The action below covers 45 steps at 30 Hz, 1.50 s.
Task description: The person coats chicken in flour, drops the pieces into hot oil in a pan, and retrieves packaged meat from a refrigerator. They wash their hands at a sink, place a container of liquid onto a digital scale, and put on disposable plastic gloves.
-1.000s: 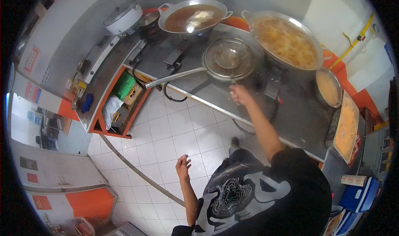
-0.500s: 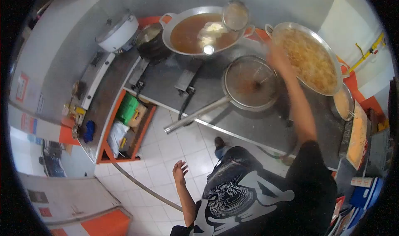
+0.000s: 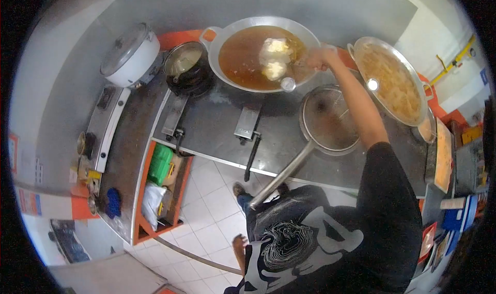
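My right hand [image 3: 321, 58] reaches over the right rim of a large wok [image 3: 227, 76] of brown oil. Its fingers are closed, apparently round the handle of a mesh skimmer [image 3: 301, 57], blurred and hard to make out against the oil. Two pale, whitish-yellow lumps [image 3: 278, 47] float left of it. Below my right forearm, a big long-handled strainer [image 3: 330, 121] rests on the steel counter, its handle jutting past the front edge. My left hand [image 3: 239, 240] hangs low beside my body, partly hidden by my shirt, fingers loosely curled and apart, holding nothing visible.
A second wok [image 3: 390, 82] of bubbling oil with food stands at the right. Left of the first wok are a dark pot [image 3: 188, 69] and a white rice cooker [image 3: 129, 56]. An orange-topped tray [image 3: 443, 157] lies at the far right. A hose [image 3: 196, 256] crosses the tiled floor.
My right hand has moved left, from beside the second wok to the oil wok's rim. The skimmer has come down from above the wok. My left hand has drawn in towards my body.
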Tool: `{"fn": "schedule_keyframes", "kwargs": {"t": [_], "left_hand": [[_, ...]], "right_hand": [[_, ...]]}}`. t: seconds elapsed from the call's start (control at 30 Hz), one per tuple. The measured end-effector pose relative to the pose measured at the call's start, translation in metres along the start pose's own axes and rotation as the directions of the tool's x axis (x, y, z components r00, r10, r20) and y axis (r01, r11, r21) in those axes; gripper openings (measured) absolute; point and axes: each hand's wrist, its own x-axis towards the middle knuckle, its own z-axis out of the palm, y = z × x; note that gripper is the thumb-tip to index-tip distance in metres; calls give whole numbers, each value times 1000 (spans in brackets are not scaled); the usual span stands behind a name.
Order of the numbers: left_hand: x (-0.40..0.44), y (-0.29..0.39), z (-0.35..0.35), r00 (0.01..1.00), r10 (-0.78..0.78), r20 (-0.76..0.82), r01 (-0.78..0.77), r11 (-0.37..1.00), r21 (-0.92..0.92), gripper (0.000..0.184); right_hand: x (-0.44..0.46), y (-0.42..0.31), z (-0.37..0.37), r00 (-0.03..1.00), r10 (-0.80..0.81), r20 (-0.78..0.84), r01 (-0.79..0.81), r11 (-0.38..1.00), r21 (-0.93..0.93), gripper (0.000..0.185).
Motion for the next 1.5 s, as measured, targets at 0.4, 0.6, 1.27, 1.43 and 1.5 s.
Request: {"fn": "schedule_keyframes", "kwargs": {"t": [0.4,0.6,1.27,1.43,1.5], "left_hand": [[116,216,-96,990,135,43,-140,875,463,29],[159,341,-116,988,154,6,-147,929,341,30],[178,308,-31,954,-63,292,-136,779,612,32],[146,380,89,837,-3,547,-471,504,724,32],[108,405,136,799,15,601,-477,625,618,29]], "right_hand": [[71,-73,45,935,158,-317,-134,986,99,31],[12,-138,48,840,215,-499,-237,971,19,26],[-80,-184,79,834,228,-503,-322,940,-109,32],[-83,-183,60,812,215,-543,-313,945,-94,31],[-85,-172,59,785,201,-586,-286,957,-54,34]]}}
